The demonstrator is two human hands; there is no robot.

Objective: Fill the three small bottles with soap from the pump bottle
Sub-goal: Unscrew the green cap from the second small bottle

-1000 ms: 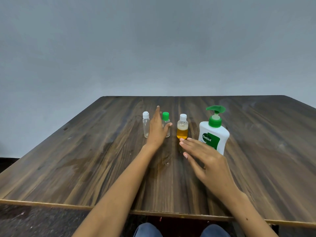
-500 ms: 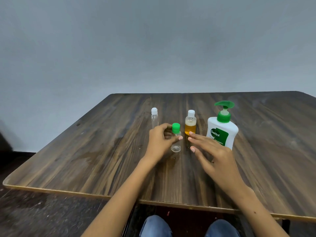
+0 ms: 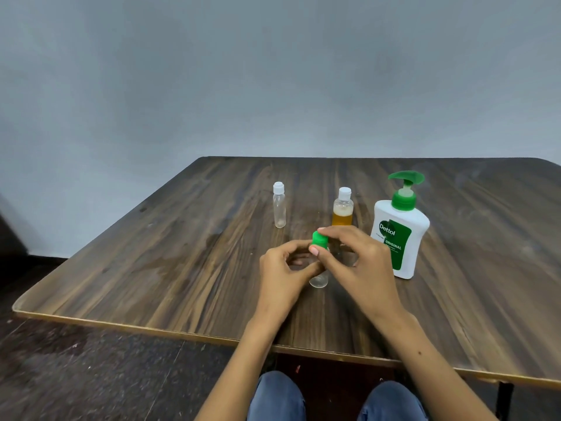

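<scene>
At centre frame our left hand (image 3: 283, 275) grips the upright clear bottle (image 3: 318, 279) while our right hand (image 3: 358, 262) pinches its green cap (image 3: 319, 240) from the right (axis vertical, cap directly above the body).

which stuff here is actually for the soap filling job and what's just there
For the job:
green-capped bottle, held by left hand, right hand on its cap
clear empty bottle
amber-filled bottle
pump bottle

Just there:
table
</scene>
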